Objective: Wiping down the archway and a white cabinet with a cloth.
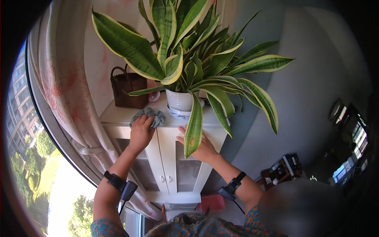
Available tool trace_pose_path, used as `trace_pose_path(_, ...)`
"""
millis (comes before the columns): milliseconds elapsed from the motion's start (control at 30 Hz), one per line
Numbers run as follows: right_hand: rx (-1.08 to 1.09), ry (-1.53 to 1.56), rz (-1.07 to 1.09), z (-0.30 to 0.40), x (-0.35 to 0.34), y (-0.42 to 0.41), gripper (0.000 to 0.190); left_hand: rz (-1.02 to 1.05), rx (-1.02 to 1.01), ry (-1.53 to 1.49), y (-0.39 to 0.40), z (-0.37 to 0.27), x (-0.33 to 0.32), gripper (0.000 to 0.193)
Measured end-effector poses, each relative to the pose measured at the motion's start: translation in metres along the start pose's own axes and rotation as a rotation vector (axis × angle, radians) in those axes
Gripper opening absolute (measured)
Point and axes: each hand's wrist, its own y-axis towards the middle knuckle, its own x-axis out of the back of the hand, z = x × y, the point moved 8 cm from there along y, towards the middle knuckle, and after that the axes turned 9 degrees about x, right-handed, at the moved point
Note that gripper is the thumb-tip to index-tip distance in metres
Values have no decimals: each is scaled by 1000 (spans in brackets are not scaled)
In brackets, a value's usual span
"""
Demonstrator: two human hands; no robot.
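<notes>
My left hand [142, 132] presses a crumpled grey-green cloth [151, 116] onto the front edge of the white cabinet's top [124, 115]. To its right, my right hand [199, 146] has its fingers spread at the cabinet's upper front edge, partly behind a hanging leaf, and no object shows in it. Between and beyond the hands stands a snake plant [192, 68] with yellow-edged leaves, in a ribbed white pot [179, 100] on a white base bearing writing.
A brown woven basket [130, 90] stands at the back left of the top, beside a small pink item [154, 96]. A patterned curtain [68, 80] and window lie left. Below are glass-panelled cabinet doors [164, 160] and a pink bin [212, 203]. Long leaves overhang the right side.
</notes>
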Motion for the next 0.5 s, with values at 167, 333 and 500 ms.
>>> trace_pose_path(167,-181,-152,167,1,12,-46,48,-103,104,106,-21,38,20,47)
trace_pose_path(333,-288,149,51,-3,21,-83,52,-163,84,-61,-41,7,16,50)
trace_pose_path(500,-678,1114,-193,8,-20,-78,56,47,-77,-416,-60,-90,-8,58)
